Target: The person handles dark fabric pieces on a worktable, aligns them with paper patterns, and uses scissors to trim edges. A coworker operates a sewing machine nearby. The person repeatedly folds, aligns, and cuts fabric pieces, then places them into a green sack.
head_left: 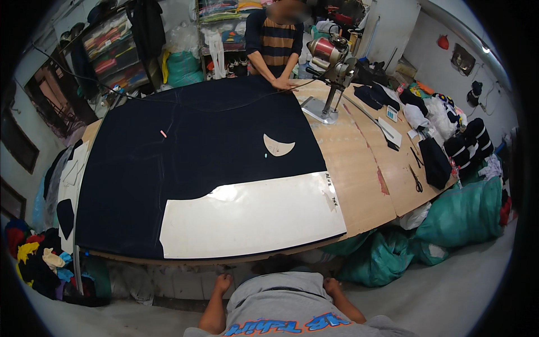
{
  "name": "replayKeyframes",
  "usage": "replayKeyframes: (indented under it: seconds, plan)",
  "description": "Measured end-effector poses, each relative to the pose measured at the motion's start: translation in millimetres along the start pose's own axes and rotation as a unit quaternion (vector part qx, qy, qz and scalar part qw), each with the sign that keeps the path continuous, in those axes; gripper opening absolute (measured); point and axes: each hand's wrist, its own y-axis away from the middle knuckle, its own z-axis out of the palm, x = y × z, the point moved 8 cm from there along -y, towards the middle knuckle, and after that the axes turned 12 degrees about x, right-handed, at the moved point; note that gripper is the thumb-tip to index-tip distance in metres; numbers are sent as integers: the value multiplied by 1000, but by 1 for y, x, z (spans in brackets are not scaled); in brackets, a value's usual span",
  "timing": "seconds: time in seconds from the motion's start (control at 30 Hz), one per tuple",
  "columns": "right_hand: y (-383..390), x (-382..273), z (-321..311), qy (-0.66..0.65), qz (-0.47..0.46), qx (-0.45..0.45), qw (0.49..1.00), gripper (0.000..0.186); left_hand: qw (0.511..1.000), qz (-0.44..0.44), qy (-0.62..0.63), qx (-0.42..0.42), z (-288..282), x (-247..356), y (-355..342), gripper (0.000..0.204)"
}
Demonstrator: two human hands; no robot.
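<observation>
While left hand (224, 283) and right hand (332, 287) hang outside the table edge (368, 226), their grip is unclear.

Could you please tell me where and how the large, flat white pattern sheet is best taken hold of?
The large, flat white pattern sheet is probably best gripped by its long near edge, coming from the near side, with left hand and right hand spread apart: it lies flat and wide on the dark navy fabric, that edge facing both hands.
</observation>
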Motion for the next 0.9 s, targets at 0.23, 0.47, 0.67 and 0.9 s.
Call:
replayKeyframes:
  seconds: [0.23,0.47,0.67,0.9]
  plan:
    - [-9,-49,-25,-139,94,-24,985,25,993,62,-68,-74,7,11,31,38]
    - [-17,-79,-43,-48,14,90,995,28,996,33,-40,-76,14,-3,29,35]
    - [-8,-51,-37,-60,3,62,996,36,999,2,15,-43,-1,5,30,28]
    - [7,-12,-19,-46,35,34,998,34,997,-8,-46,-55,-21,4,43,28]
